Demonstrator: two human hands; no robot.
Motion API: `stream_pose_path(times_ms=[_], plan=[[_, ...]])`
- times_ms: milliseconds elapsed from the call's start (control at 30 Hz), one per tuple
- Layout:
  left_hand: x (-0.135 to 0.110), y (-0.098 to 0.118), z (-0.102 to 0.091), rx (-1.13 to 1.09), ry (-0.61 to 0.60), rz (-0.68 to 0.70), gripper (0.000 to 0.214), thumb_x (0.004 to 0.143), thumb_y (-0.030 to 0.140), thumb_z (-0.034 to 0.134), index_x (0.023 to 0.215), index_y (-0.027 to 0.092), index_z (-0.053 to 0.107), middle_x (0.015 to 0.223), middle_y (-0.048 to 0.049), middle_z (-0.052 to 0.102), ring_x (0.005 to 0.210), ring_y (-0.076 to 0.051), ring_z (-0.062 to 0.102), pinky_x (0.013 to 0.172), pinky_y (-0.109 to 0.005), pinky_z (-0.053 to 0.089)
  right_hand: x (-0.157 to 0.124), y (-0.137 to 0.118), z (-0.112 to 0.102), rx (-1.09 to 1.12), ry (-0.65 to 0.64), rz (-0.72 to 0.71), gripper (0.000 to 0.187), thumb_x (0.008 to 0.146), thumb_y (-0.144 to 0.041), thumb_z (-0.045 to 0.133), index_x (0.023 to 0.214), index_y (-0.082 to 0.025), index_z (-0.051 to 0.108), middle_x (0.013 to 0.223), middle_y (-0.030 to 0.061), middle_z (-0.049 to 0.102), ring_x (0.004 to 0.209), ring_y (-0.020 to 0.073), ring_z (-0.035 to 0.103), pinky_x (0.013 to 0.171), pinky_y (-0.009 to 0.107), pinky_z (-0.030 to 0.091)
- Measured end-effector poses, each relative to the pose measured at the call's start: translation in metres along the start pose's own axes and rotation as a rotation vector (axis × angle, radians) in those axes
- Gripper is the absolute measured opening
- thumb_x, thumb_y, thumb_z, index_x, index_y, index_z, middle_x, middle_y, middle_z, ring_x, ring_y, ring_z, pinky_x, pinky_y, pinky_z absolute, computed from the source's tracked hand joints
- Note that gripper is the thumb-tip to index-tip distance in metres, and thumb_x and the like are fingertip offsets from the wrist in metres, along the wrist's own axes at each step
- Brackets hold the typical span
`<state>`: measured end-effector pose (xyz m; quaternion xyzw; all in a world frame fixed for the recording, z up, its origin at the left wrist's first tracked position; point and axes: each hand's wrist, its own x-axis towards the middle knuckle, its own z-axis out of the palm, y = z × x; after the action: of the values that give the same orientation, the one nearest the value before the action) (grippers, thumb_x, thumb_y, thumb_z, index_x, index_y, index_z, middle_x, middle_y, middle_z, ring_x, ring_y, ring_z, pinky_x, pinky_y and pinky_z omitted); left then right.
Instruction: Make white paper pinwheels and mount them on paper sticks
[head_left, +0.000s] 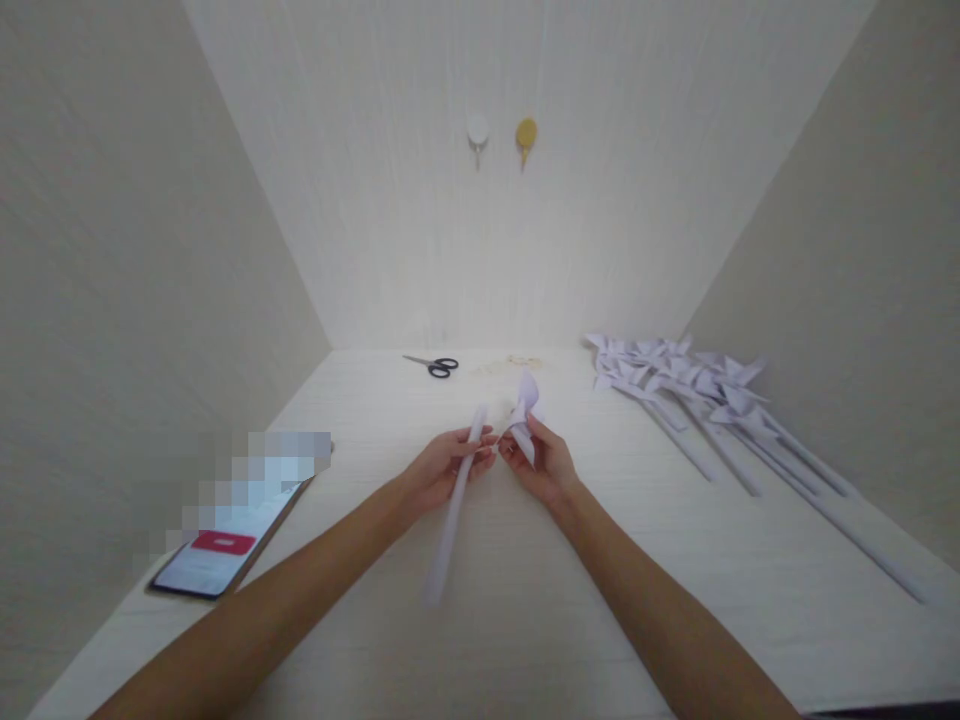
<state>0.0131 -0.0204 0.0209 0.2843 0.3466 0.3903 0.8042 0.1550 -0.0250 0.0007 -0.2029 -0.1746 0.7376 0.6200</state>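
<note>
My left hand (444, 465) is closed around a pale rolled paper stick (452, 530), which slants from upper right to lower left. Folded white paper blades of a pinwheel (523, 420) are pinched in my right hand (546, 462). Between the fingertips of both hands, at the middle of the table, something thin and light-coloured joins the stick side to the pinwheel side; its kind is too small to make out. The two hands nearly touch there.
Several finished paper pinwheels on sticks (705, 385) lie piled at the right. Black-handled scissors (441, 367) rest near the back wall, beside small pale bits (523, 360). A phone (217, 555) stands at the left. Two hooks, white (478, 132) and yellow (526, 134), are on the wall.
</note>
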Motion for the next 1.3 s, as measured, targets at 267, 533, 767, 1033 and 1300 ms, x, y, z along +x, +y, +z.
stream_pose_path(times_ms=[267, 533, 767, 1033, 1300], plan=[[-0.007, -0.015, -0.007, 0.003, -0.046, 0.115, 0.034, 0.061, -0.002, 0.051, 0.091, 0.014, 0.052, 0.074, -0.0008, 0.054, 0.046, -0.002, 0.043, 0.046, -0.015, 0.039, -0.002, 0.000, 0.001, -0.038, -0.032, 0.192, 0.009, 0.064, -0.016, 0.058, 0.073, -0.015, 0.057, 0.061, -0.0015, 0.061, 0.055, 0.0077, 0.056, 0.052, 0.016, 0.045], [-0.008, -0.021, -0.005, 0.132, -0.076, 0.191, 0.019, 0.070, 0.031, 0.053, 0.075, 0.012, 0.052, 0.057, 0.0036, 0.044, 0.039, -0.001, 0.031, 0.038, -0.016, 0.024, 0.000, 0.003, 0.000, -0.113, 0.010, 0.227, 0.009, 0.064, -0.015, 0.058, 0.072, -0.013, 0.057, 0.061, -0.0009, 0.061, 0.056, 0.0085, 0.056, 0.053, 0.017, 0.046], [-0.009, -0.018, -0.009, 0.100, -0.081, 0.210, 0.029, 0.068, 0.030, 0.056, 0.091, 0.013, 0.054, 0.060, 0.0040, 0.044, 0.038, -0.001, 0.031, 0.038, -0.019, 0.023, 0.000, 0.002, 0.003, -0.155, 0.059, 0.225, 0.009, 0.063, -0.014, 0.060, 0.072, -0.015, 0.056, 0.062, -0.0024, 0.062, 0.057, 0.0073, 0.056, 0.051, 0.015, 0.045], [-0.009, -0.019, -0.010, 0.113, -0.064, 0.210, 0.042, 0.070, 0.027, 0.054, 0.109, 0.013, 0.050, 0.059, 0.0037, 0.044, 0.038, -0.001, 0.033, 0.038, -0.019, 0.023, 0.001, 0.002, 0.001, -0.106, 0.059, 0.234, 0.007, 0.065, -0.013, 0.056, 0.072, -0.014, 0.057, 0.062, -0.0016, 0.061, 0.056, 0.0075, 0.055, 0.051, 0.016, 0.045], [-0.006, -0.022, -0.013, 0.135, -0.099, 0.231, 0.040, 0.071, 0.028, 0.053, 0.109, 0.016, 0.052, 0.060, 0.0035, 0.045, 0.038, -0.001, 0.034, 0.039, -0.019, 0.024, 0.002, 0.002, 0.000, -0.092, 0.065, 0.245, 0.006, 0.065, -0.012, 0.057, 0.072, -0.014, 0.057, 0.062, -0.0014, 0.062, 0.056, 0.0070, 0.056, 0.052, 0.015, 0.045]])
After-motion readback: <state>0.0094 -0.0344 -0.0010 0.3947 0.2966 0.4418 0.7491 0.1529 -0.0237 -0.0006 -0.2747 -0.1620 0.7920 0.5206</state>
